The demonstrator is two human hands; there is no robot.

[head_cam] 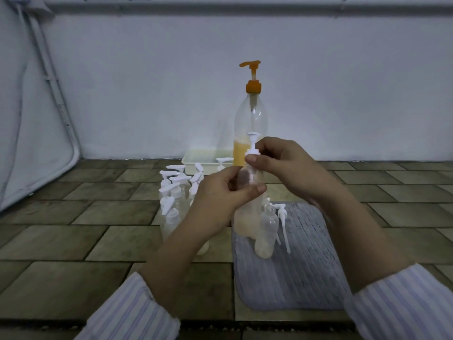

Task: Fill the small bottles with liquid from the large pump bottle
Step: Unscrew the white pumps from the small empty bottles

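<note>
Small bottle [246, 179] (capped) in both hands.

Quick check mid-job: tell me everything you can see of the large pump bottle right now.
The large pump bottle stands upright near the wall, behind both hands. Its clear plastic body narrows to an orange collar and orange pump head, spout pointing left. Yellowish liquid fills only the lower part; its base is hidden behind the hands. Neither hand touches it. A pale tray sits at its left.

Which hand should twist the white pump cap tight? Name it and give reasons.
Right hand: its fingers already pinch the white pump cap, while the left hand grips the small bottle body.
</note>
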